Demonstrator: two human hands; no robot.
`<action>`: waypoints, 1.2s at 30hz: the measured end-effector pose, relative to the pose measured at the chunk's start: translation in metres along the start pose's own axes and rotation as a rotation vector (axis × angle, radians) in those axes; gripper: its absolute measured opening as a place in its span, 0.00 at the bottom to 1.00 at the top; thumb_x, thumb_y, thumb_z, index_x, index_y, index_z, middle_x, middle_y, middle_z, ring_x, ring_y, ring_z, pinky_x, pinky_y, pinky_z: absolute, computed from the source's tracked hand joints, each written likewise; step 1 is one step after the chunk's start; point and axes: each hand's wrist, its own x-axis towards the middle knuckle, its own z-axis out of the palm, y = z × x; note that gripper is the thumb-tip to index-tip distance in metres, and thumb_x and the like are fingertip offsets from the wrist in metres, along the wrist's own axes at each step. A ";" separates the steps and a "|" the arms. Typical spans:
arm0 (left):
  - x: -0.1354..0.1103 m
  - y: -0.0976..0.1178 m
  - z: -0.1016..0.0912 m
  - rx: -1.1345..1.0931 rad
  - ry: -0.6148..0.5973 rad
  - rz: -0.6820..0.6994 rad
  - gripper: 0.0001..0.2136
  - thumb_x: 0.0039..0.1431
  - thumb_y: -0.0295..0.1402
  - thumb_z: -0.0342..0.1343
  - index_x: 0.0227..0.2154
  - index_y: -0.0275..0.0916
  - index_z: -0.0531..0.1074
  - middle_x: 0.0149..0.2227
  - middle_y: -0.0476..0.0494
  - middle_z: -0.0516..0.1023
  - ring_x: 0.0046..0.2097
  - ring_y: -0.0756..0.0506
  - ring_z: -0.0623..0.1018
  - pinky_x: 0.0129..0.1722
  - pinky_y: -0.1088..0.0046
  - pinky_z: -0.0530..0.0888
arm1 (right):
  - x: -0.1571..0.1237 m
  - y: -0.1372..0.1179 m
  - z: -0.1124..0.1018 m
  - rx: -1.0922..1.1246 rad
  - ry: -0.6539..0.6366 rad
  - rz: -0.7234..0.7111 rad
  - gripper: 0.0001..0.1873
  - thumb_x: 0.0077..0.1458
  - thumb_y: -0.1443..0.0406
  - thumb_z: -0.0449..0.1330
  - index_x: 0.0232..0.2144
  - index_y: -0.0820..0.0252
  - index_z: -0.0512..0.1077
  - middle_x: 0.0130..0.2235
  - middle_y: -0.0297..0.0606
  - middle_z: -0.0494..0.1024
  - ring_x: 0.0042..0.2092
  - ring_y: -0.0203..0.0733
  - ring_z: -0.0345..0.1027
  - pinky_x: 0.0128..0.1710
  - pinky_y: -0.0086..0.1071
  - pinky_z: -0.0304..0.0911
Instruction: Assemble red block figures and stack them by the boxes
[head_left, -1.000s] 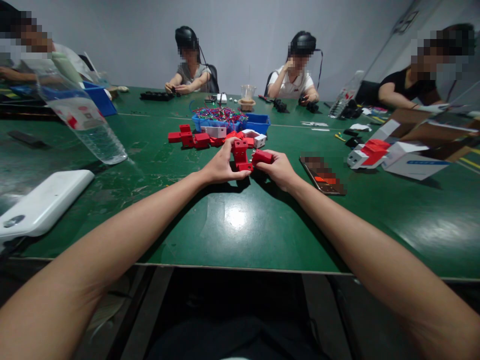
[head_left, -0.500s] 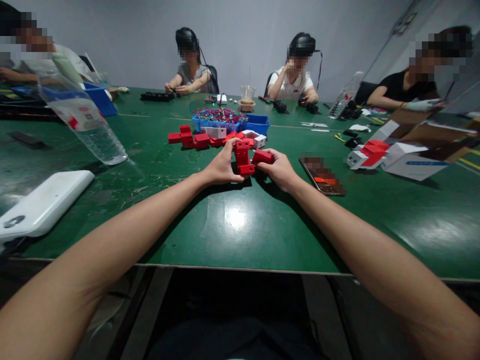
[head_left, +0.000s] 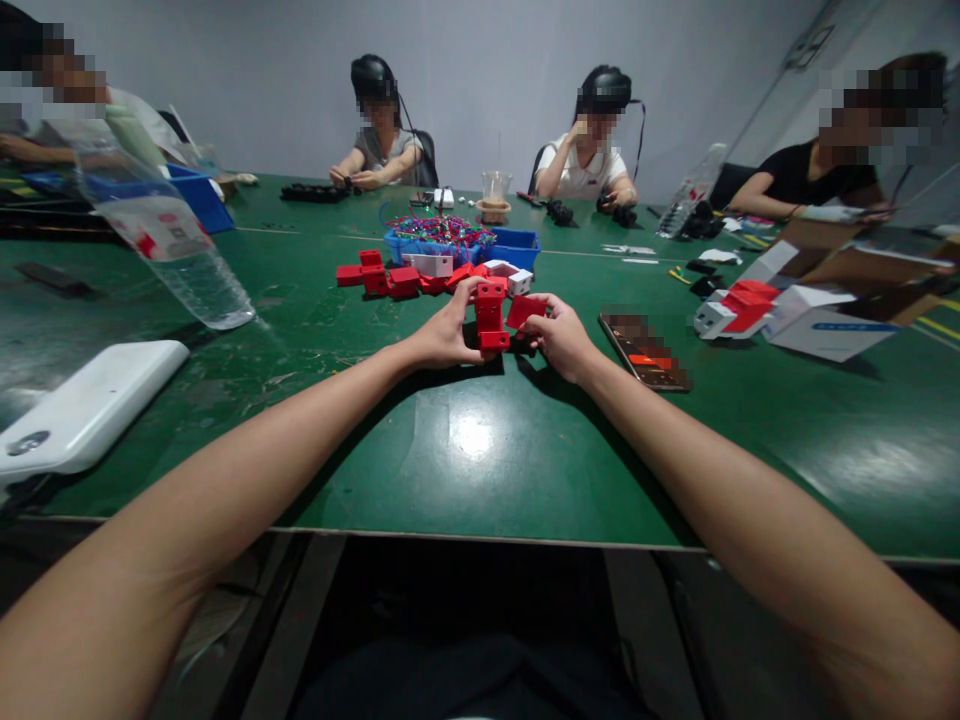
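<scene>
Gripping red block stack point(head_left: 491, 316) w/ left hand point(head_left: 442, 338), pinching loose red block point(head_left: 525, 310) w/ right hand point(head_left: 561, 338), hands close together, just in front of blue tray point(head_left: 525, 243). Poss. risk: skewed press, splitting stack or losing block off fingertips, dropping into red pile point(head_left: 390, 277) beside tray.

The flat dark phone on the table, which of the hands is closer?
Right. The right hand, holding a red plastic block, sits beside the flat dark phone; the left hand is farther left, gripping the red block stack.

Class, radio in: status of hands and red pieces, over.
Left hand gripping upright red block stack. Right hand holding separate red piece beside it. Loose red blocks behind; phone to right.
</scene>
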 end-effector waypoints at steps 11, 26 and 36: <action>0.000 0.001 0.003 -0.160 -0.027 -0.069 0.48 0.41 0.37 0.69 0.63 0.43 0.46 0.58 0.31 0.67 0.58 0.35 0.72 0.57 0.50 0.69 | 0.005 0.004 -0.002 0.042 -0.014 0.010 0.24 0.31 0.68 0.55 0.37 0.56 0.62 0.25 0.28 0.69 0.23 0.34 0.61 0.20 0.27 0.50; -0.003 0.000 0.001 0.014 -0.033 -0.017 0.52 0.42 0.38 0.67 0.65 0.45 0.39 0.64 0.30 0.58 0.64 0.33 0.66 0.63 0.46 0.62 | 0.001 -0.002 -0.004 0.092 -0.039 0.051 0.24 0.28 0.73 0.51 0.35 0.56 0.62 0.24 0.28 0.70 0.23 0.36 0.65 0.20 0.27 0.54; -0.003 -0.003 0.002 -0.017 -0.024 0.023 0.52 0.42 0.36 0.68 0.66 0.43 0.40 0.64 0.29 0.57 0.64 0.30 0.64 0.63 0.44 0.60 | -0.002 -0.006 0.000 0.154 -0.004 0.076 0.23 0.26 0.74 0.49 0.33 0.57 0.62 0.19 0.26 0.68 0.20 0.35 0.62 0.18 0.26 0.52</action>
